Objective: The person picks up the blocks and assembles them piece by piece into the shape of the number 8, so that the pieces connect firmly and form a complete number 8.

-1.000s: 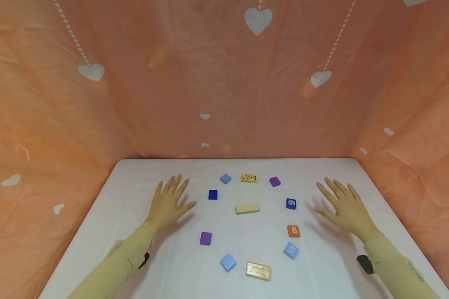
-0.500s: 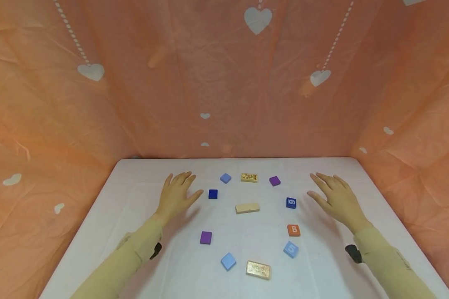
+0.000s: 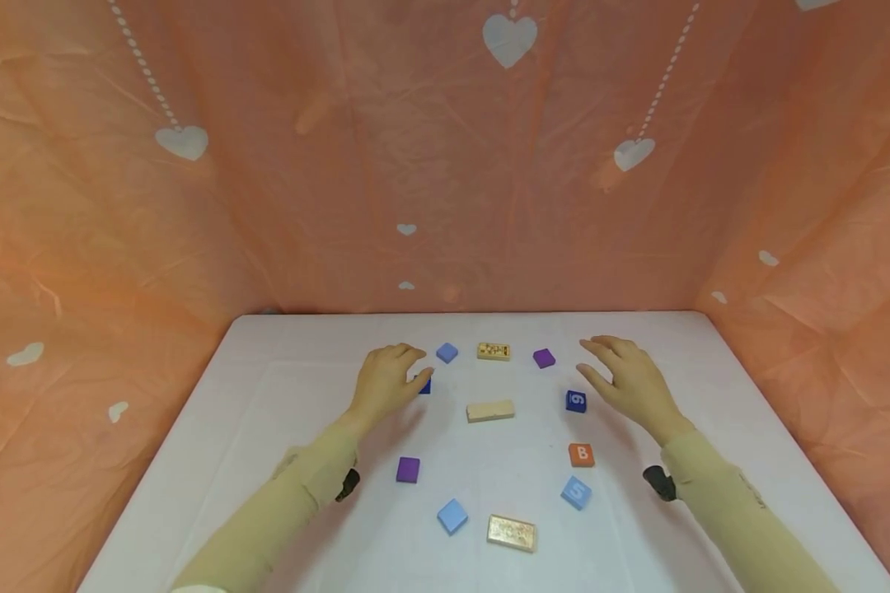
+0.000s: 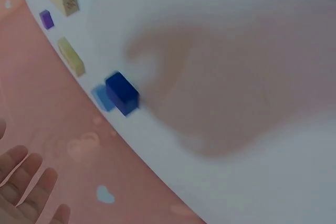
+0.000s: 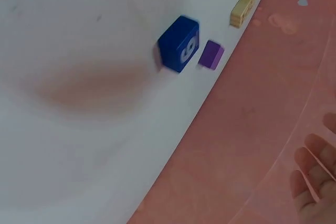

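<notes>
My left hand (image 3: 386,383) hovers over the left side of the white table, its fingers loosely bent and holding nothing. Seen from the head, it partly covers a dark blue block (image 3: 425,385); the left wrist view shows fingers (image 4: 39,184) apart from that block. A light blue block (image 3: 447,352) lies just beyond the fingertips. On the right, my right hand (image 3: 630,383) is also in the air with nothing in it. Nearest to it are a dark blue block marked with a digit (image 3: 576,401) and a purple block (image 3: 544,358).
Between the hands lie a beige block (image 3: 490,411) and a gold block (image 3: 494,352). Nearer are a purple block (image 3: 408,470), a light blue block (image 3: 452,516), a gold bar (image 3: 512,533), an orange B block (image 3: 582,455) and a light blue 5 block (image 3: 576,492). Orange cloth (image 3: 445,165) surrounds the table (image 3: 282,387).
Both hands have moved inward toward the blocks, and their spread fingers have bent. My left hand now overlaps the dark blue block in the head view. The blocks stay put.
</notes>
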`<state>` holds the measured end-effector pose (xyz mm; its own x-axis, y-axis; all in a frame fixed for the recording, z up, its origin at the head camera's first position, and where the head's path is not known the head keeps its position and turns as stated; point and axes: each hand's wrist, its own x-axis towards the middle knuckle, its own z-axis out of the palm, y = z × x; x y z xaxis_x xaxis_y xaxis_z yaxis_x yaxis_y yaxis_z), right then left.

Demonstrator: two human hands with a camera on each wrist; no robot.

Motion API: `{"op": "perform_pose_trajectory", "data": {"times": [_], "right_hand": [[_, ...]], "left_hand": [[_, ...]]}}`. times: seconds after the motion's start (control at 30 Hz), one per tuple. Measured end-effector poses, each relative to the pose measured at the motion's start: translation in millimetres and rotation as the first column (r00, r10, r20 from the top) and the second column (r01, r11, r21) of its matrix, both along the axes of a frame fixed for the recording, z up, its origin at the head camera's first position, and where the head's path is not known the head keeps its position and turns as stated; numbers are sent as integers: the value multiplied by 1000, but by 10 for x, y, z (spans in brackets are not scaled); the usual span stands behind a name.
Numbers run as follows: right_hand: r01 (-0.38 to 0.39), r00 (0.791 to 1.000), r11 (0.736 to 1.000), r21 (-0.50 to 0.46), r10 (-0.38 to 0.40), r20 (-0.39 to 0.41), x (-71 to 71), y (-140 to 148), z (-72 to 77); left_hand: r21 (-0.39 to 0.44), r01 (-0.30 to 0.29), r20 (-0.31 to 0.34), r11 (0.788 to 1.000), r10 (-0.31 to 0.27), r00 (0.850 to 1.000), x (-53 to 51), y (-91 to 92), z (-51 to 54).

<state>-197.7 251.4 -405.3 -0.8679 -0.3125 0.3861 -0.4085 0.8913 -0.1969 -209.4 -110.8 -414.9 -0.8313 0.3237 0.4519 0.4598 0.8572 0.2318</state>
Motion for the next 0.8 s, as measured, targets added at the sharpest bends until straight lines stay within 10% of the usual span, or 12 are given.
{"op": "perform_pose_trajectory", "data": {"times": [0.47,0.8], "right_hand": [[-24,985,994,-108,42,168,-107,-373,-110],[-51,967,989,-142,84,240,-127,-574,-335]], "left_hand": [[-22,89,274,996,-80,958,46,421,-113],[-63,126,356,990,-95,930,52,592,-280]]}}
